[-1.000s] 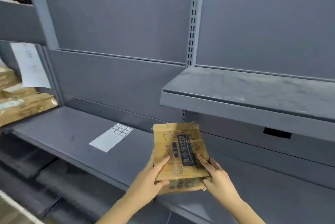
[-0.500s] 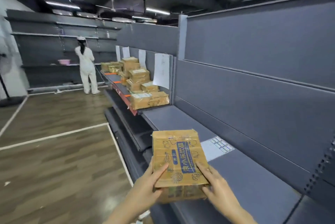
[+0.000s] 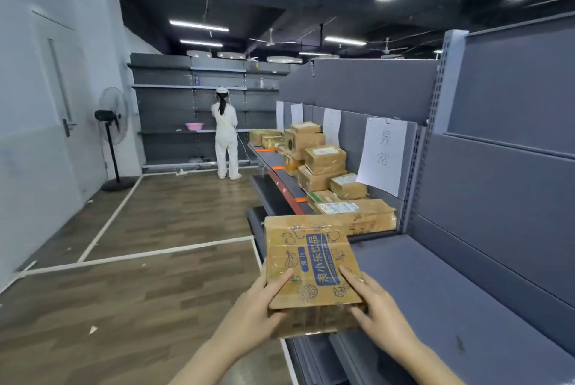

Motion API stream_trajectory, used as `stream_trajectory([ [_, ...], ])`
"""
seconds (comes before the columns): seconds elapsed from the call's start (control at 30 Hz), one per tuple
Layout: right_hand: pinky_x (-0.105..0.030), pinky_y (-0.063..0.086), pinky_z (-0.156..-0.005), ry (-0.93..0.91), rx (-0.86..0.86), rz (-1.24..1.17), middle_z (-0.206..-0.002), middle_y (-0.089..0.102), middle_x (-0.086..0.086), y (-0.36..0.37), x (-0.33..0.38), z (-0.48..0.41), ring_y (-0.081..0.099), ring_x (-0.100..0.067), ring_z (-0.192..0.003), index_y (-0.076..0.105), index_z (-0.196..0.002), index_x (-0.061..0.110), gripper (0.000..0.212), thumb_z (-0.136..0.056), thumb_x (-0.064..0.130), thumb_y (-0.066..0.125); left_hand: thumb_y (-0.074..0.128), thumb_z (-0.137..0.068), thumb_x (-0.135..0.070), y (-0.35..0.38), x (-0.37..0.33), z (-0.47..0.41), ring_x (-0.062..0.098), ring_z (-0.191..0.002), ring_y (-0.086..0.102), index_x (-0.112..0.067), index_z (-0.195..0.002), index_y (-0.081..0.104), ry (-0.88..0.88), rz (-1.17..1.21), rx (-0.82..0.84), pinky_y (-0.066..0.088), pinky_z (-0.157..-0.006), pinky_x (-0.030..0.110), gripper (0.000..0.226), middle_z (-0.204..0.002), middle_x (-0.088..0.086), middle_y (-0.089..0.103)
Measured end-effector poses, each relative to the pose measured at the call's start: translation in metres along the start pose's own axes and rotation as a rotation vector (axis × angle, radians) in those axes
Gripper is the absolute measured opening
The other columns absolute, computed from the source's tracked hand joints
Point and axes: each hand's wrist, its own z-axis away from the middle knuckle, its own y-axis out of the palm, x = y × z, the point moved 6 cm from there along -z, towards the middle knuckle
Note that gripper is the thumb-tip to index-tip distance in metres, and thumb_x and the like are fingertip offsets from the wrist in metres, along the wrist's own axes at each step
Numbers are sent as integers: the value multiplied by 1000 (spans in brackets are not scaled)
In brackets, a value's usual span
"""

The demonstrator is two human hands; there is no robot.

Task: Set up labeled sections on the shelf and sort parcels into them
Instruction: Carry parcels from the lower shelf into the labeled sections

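I hold a worn brown cardboard parcel (image 3: 311, 263) with a blue printed band in front of me, above the grey shelf's front edge. My left hand (image 3: 253, 313) grips its near left corner, thumb on top. My right hand (image 3: 378, 310) grips the near right corner the same way. The grey shelf (image 3: 441, 285) runs along my right. Further along it several sorted cardboard parcels (image 3: 323, 163) are stacked. White paper labels hang on the back panel there, the nearest label (image 3: 382, 155) bearing handwritten characters.
A person in white (image 3: 226, 137) stands at a far shelving unit with a pink basin (image 3: 195, 126). A standing fan (image 3: 112, 135) is by the left wall next to a door. The wood floor (image 3: 130, 275) carries white tape lines.
My view has swung left from the bare shelf bay to the aisle and the stacked parcels. The parcel stays gripped in both hands, now nearer the labelled section.
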Motion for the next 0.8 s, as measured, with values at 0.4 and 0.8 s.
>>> stream_trajectory([
  [0.4,-10,31,-102,-150,150,-108,-140,32,21,97,8,-215,34,5,-127,15,-137,49,79,-88,9,62,69,-84,-20,-56,159,-88,-9,-133,22,-46,-140,23,-178,-47,-101,26,-108,11,77,-153,-23,0],
  [0.8,-19,41,-102,-246,127,-170,-141,40,14,141,-18,-482,42,2,-123,19,-138,46,74,-87,19,65,71,-83,-24,-108,317,-284,-2,-138,23,-40,-142,30,-242,-121,-220,23,-105,9,73,-156,-19,6],
])
